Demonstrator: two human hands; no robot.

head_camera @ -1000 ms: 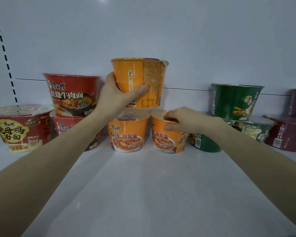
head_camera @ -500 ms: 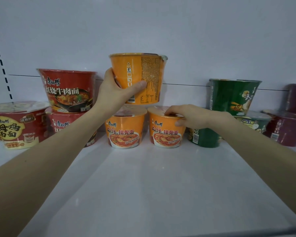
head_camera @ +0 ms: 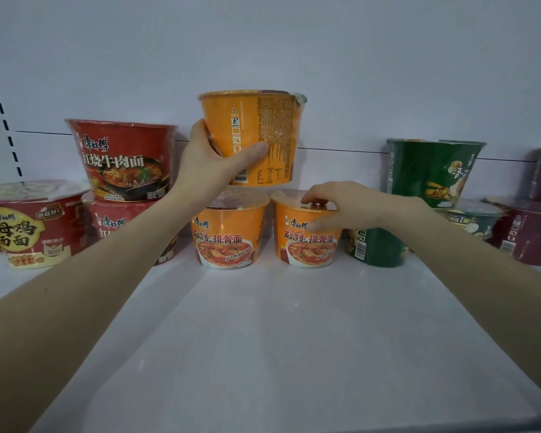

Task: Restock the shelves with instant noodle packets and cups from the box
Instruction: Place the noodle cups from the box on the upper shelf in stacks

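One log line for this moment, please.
left hand: grips top orange cup above left orange cup | right hand: grips right orange cup at rim | stack contact: unclear

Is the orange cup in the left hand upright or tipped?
Upright: the orange cup in the left hand has its wide rim level on top.

Left hand (head_camera: 206, 164) gripping raised orange cup (head_camera: 256, 135), right hand (head_camera: 350, 204) grasping shelved orange cup (head_camera: 306, 235)

Dim, cool, even light; soft shadows; wide-angle bending and blur at edges.
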